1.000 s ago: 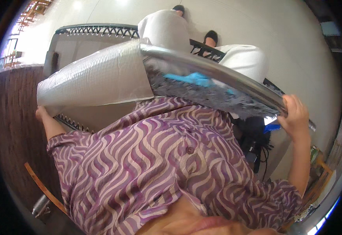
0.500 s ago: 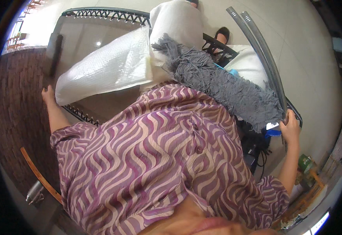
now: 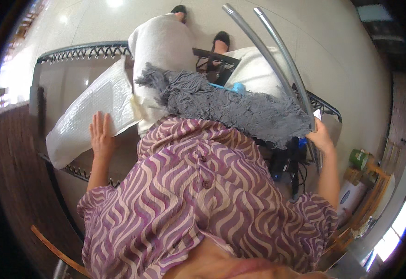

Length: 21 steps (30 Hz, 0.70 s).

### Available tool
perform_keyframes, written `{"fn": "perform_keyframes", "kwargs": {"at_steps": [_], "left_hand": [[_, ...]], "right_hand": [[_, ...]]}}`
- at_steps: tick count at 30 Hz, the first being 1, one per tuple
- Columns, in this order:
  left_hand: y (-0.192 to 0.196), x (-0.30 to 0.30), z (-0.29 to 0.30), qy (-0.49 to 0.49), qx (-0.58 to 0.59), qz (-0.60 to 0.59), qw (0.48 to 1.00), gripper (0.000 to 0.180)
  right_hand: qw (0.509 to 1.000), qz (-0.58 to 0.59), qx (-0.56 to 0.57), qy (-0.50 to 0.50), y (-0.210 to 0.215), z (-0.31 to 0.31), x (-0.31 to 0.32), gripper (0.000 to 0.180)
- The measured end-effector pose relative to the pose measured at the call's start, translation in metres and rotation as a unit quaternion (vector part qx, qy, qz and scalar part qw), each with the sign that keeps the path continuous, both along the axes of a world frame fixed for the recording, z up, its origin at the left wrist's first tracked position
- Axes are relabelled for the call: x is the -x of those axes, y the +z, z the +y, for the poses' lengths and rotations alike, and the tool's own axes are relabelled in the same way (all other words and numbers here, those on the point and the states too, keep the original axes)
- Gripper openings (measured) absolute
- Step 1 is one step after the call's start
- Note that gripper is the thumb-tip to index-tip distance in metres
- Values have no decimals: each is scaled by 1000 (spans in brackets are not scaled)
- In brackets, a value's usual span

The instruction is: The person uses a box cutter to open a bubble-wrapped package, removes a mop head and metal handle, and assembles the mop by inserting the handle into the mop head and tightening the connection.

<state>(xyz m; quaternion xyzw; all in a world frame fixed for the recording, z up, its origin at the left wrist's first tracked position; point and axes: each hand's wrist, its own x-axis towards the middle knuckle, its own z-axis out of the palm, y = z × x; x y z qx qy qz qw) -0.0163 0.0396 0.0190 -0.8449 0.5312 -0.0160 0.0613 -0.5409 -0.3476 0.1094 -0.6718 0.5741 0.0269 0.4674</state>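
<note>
Mop head (image 3: 231, 104) up at chest height now, a thick grey fringe of yarn lying across my front, just above my purple-and-cream wavy shirt (image 3: 203, 204). My right hand (image 3: 319, 137) is closed around the lower end of the metal frame (image 3: 277, 60), two curved silver tubes that run up and away from me toward the top of the view. A bit of blue (image 3: 238, 87) peeks out just behind the grey strands. My left hand (image 3: 101, 135) is flat and open, fingers spread, palm resting on the edge of the white plastic bag (image 3: 94, 114) that lies across the glass table (image 3: 63, 79). No grip there, just a press. The table's dark scrolled rim (image 3: 80, 51) curves around its far side. Past the mop I see my pale trouser legs (image 3: 161, 46) and dark shoes (image 3: 221, 39) on the shiny cream floor (image 3: 342, 60). Down to my right, beside the table, sits a green container (image 3: 360, 158) among some boxes, and dark cables (image 3: 286, 165) hang below the fringe.
</note>
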Motion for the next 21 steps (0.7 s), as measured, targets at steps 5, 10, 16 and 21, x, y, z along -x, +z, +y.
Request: {"fn": "perform_keyframes", "kwargs": {"at_steps": [5,10,16,21], "left_hand": [[42,-48,-36,99,-232,158,955,75],[40,-71,-78,33,55,276,959,61],[49,-77,-227,-16,329,493,805,39],[38,-19,-328,-54,269,264,924,44]], "right_hand": [[992,-110,-56,-32,26,8,29,40],[961,-248,-75,-96,50,9,-12,47],[930,-353,-90,-35,49,-8,-88,37],[917,-379,-49,-113,41,18,-144,39]]}}
